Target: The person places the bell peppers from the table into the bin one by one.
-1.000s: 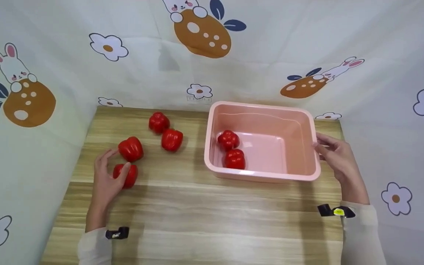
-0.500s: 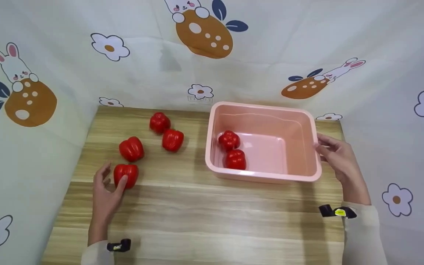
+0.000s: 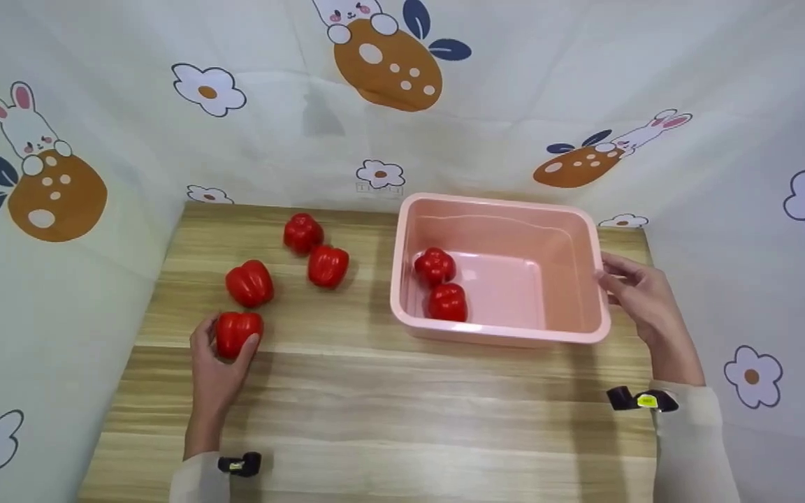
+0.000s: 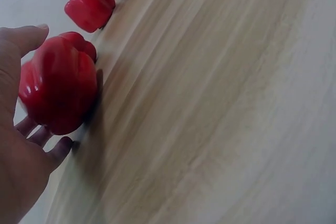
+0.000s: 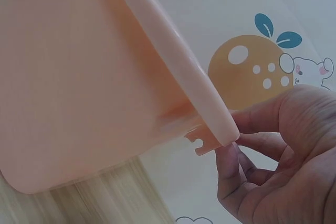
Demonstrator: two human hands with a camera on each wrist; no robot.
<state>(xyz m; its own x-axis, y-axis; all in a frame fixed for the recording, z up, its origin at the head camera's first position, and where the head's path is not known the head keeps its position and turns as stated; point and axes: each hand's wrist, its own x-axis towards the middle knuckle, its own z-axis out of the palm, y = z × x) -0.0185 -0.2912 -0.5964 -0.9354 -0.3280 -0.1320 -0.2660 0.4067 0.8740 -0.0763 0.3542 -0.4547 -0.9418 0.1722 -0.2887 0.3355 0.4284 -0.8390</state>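
My left hand is around a red bell pepper at the left of the table, thumb on its right side and fingers on its left. The left wrist view shows that pepper between the thumb above and the spread fingertips below, part of the fingers hidden behind it. With my right hand I pinch the right rim of a pink plastic bin. Seen from the right wrist, thumb and fingers meet at the rim. Two red bell peppers lie inside the bin on its left.
Another red bell pepper lies just behind the one at my left hand. Two more bell peppers sit together farther back, left of the bin. A wood-grain table is enclosed by a printed cloth at the back and sides.
My left hand drew back from between the two front peppers, then shifted right and around the nearest one. The right hand and the bin stay in place.
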